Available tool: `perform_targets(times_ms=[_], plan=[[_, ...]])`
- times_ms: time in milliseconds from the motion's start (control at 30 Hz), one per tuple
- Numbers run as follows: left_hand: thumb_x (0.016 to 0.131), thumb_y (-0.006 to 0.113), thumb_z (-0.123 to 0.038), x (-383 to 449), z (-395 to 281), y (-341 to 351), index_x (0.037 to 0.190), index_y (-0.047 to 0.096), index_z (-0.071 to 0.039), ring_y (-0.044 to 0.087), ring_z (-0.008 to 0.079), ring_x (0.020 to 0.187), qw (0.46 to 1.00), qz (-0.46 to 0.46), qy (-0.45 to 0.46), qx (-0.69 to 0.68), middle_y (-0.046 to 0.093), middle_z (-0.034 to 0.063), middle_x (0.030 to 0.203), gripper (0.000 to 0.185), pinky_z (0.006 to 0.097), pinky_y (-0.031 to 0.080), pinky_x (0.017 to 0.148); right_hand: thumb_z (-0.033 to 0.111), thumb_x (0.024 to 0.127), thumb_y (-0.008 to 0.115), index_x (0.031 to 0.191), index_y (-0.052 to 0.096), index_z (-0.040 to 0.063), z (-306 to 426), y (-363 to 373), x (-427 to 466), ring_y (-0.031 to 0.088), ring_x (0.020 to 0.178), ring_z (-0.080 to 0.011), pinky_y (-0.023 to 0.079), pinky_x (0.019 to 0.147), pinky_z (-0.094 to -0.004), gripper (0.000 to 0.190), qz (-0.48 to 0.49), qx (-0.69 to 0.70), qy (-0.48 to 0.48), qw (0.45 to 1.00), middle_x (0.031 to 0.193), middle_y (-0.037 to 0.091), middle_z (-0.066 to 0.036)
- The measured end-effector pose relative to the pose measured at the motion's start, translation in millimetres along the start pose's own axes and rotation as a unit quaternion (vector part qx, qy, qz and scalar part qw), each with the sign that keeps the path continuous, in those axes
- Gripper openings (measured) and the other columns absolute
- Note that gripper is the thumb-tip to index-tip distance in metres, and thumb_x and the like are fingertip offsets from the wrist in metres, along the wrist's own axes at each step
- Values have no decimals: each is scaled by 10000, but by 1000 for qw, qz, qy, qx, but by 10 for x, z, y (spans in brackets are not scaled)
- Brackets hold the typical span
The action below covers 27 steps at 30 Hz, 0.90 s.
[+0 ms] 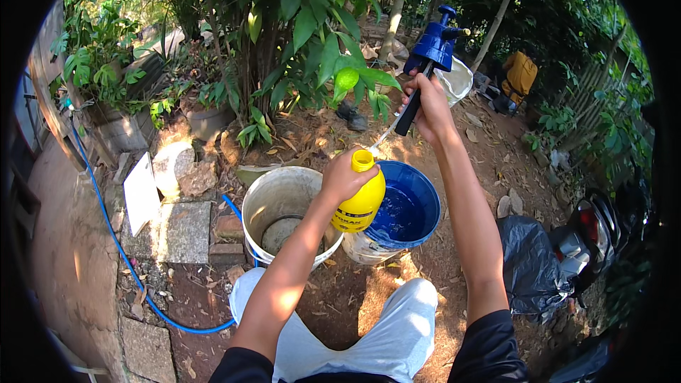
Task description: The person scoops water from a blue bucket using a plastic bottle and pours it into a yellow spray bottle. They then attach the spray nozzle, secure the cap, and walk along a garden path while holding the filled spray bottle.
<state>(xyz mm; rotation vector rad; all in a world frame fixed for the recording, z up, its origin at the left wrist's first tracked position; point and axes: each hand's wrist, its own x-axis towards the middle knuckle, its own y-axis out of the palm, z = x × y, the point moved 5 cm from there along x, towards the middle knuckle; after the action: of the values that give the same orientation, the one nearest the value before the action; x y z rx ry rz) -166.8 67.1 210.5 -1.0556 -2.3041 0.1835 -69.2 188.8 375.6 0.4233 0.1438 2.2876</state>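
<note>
My left hand (346, 175) grips a yellow plastic sprayer bottle (357, 202) near its neck, with the threaded mouth uncovered and facing up. The bottle is held above the gap between two buckets. My right hand (428, 103) holds the blue pump sprayer head (437, 45) by its black handle, up and to the right of the bottle. A thin pale tube hangs from the head toward the bottle's mouth; whether its tip touches is unclear. The blue-lined bucket (433, 218) holds liquid. The whitish bucket (255, 197) stands to its left, its visible bottom pale and dirty.
A blue hose (127, 260) curves along the left over paving slabs. A white board (142, 194) leans by rocks (197, 175). Leafy branches with a green fruit (346, 78) hang ahead. A black plastic bag (532, 266) lies at the right, beside what looks like a motorcycle's rear.
</note>
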Motion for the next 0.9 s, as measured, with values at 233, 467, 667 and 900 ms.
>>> perform_targets(times_ms=[233, 467, 667, 900], plan=[[793, 775, -386, -16, -65, 36, 983, 683, -97, 700, 345, 856, 999, 0, 19, 32, 727, 132, 885, 359, 440, 526, 754, 146, 971, 497, 1103, 441, 121, -234, 206, -75, 527, 645, -136, 482, 578, -339, 145, 21, -27, 27, 999, 772, 476, -13], [791, 770, -378, 0, -81, 61, 1006, 670, -91, 696, 357, 840, 999, -6, 26, 34, 722, 139, 869, 371, 440, 524, 737, 119, 924, 523, 1131, 414, 87, -535, 252, -130, 543, 671, -164, 503, 615, -366, 236, 40, -60, 49, 996, 789, 493, -42], [794, 763, -364, -5, -96, 48, 1026, 657, -95, 690, 362, 815, 999, -3, 27, 34, 712, 141, 847, 370, 442, 517, 722, 97, 914, 522, 1152, 394, 63, -569, 252, -174, 554, 680, -175, 533, 644, -378, 272, 31, -23, 42, 998, 807, 496, -59], [790, 768, -363, 3, -81, 53, 1043, 657, -96, 690, 366, 817, 999, 9, 13, 28, 710, 147, 842, 384, 448, 516, 720, 86, 924, 508, 1136, 421, 52, -632, 248, -248, 572, 702, -178, 549, 681, -365, 232, 39, -25, 38, 998, 828, 522, -62]])
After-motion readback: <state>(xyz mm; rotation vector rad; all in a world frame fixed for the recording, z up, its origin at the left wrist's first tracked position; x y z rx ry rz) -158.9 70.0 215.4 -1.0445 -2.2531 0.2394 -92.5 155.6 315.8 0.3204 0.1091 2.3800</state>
